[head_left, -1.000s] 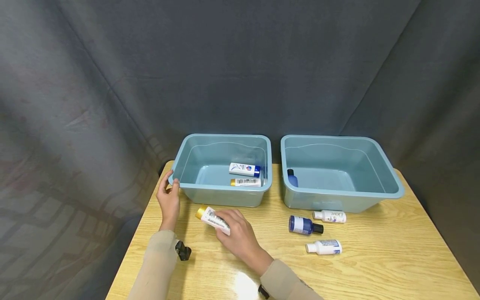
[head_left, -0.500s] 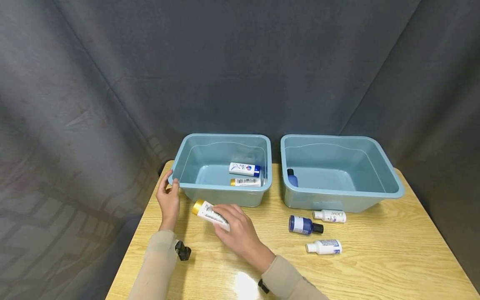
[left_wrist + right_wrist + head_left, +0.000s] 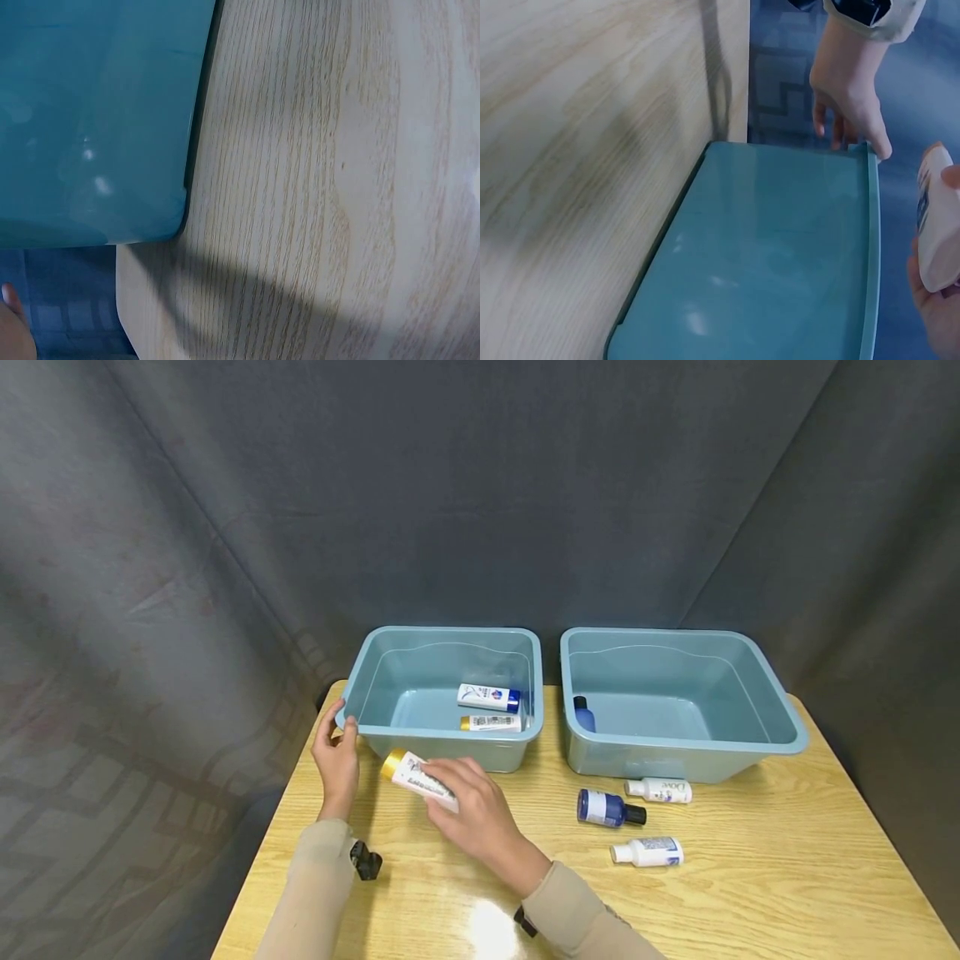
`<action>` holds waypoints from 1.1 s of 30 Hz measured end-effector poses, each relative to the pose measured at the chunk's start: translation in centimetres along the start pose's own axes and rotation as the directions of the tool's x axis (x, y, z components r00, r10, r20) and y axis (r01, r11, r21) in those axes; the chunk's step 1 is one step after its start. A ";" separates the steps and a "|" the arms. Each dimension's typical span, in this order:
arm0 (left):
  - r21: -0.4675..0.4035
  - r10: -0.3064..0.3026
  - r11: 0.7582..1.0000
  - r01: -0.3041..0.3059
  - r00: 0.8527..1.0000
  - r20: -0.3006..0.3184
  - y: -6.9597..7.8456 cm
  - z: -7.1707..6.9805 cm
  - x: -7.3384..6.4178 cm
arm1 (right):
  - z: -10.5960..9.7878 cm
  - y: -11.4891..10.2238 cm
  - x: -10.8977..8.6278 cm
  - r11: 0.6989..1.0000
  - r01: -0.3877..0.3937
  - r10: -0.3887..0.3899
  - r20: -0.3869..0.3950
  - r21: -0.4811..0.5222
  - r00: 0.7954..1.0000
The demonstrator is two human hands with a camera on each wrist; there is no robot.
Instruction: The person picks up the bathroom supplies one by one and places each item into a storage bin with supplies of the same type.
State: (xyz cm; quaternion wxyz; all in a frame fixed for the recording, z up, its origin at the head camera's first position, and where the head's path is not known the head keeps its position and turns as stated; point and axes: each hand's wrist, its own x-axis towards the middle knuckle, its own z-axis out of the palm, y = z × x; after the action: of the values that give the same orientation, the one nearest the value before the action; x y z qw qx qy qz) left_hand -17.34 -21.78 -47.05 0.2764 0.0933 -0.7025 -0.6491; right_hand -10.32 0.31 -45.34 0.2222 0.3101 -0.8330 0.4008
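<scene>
My right hand (image 3: 480, 814) grips a white bottle with a gold cap (image 3: 414, 777), held tilted in front of the left blue bin (image 3: 435, 742), cap end toward the left. In the right wrist view, part of this bottle (image 3: 934, 217) shows at the right edge, with fingers around it. My left hand (image 3: 337, 768) holds the front left corner of that bin's rim, thumb and fingers on either side. A white bottle with a blue cap (image 3: 483, 697) and another white one with a gold cap (image 3: 491, 723) lie inside the bin.
To the right stands a second blue bin (image 3: 690, 760) with a blue bottle (image 3: 584, 717) in it. On the wooden table (image 3: 780, 843) in front lie a dark blue bottle (image 3: 600, 808), a white Dove bottle (image 3: 663, 791) and another white bottle (image 3: 652, 852). A dark curtain (image 3: 480, 510) hangs behind.
My right hand has raised the gold-capped bottle slightly, toward the left bin's front wall. The left hand stays at the rim corner.
</scene>
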 end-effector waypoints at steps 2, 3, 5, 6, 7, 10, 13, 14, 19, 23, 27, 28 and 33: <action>0.001 0.003 1.000 -0.003 1.000 0.000 0.0 0.0 0.0 | -0.1 0.0 0.1 1.000 0.001 -0.001 0.001 -0.003 1.000; 0.002 0.005 1.000 -0.005 1.000 0.000 0.0 0.0 0.0 | -0.2 0.1 0.2 1.000 0.004 -0.004 -0.001 -0.005 1.000; 0.006 0.011 1.000 -0.011 1.000 -0.001 0.0 0.0 0.0 | -0.2 0.1 0.3 1.000 0.006 -0.006 -0.004 -0.002 1.000; 0.007 0.012 1.000 -0.012 1.000 -0.001 0.0 0.0 0.0 | -0.3 0.2 0.4 1.000 0.009 -0.009 -0.007 -0.001 1.000; 0.008 0.012 1.000 -0.012 1.000 0.000 0.0 -0.1 -0.1 | -0.3 0.2 0.4 1.000 0.010 -0.010 -0.008 0.002 1.000; 0.016 0.012 1.000 -0.012 1.000 0.003 0.0 -0.1 -0.1 | -0.4 0.3 0.7 1.000 0.013 -0.013 -0.013 0.011 1.000; 0.013 0.011 1.000 -0.011 1.000 0.004 0.0 -0.1 -0.1 | -0.6 0.4 1.0 1.000 0.015 -0.015 -0.017 0.017 1.000; 0.013 0.014 1.000 -0.014 1.000 0.002 0.0 -0.1 0.0 | -0.6 0.4 1.1 1.000 0.015 -0.015 -0.019 0.019 1.000; 0.011 0.031 0.999 -0.031 0.999 -0.009 -0.2 0.0 0.1 | -1.0 0.7 1.6 0.999 0.025 -0.025 -0.029 0.020 0.999; 0.012 0.027 1.000 -0.026 1.000 -0.010 -0.2 0.0 0.1 | -1.4 0.9 2.0 0.999 0.035 -0.035 -0.025 0.006 0.999; 0.014 0.015 1.000 -0.015 1.000 -0.008 -0.2 0.0 0.1 | -1.7 1.3 2.4 0.999 0.050 -0.050 -0.020 -0.012 0.999; 0.015 0.014 1.000 -0.014 1.000 -0.009 -0.1 0.0 0.1 | -1.7 1.3 2.5 0.999 0.051 -0.051 -0.017 -0.012 0.999; 0.019 0.006 1.000 -0.006 1.000 -0.007 -0.1 0.0 0.1 | -2.0 1.6 3.0 0.999 0.051 -0.051 -0.014 -0.014 0.999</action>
State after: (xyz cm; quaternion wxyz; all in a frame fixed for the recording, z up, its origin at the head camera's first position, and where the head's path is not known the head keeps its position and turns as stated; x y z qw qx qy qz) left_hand -17.44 -21.84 -47.10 0.2800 0.0963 -0.7080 -0.6411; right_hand -13.31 1.72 -43.16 0.2404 0.3269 -0.8259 0.3915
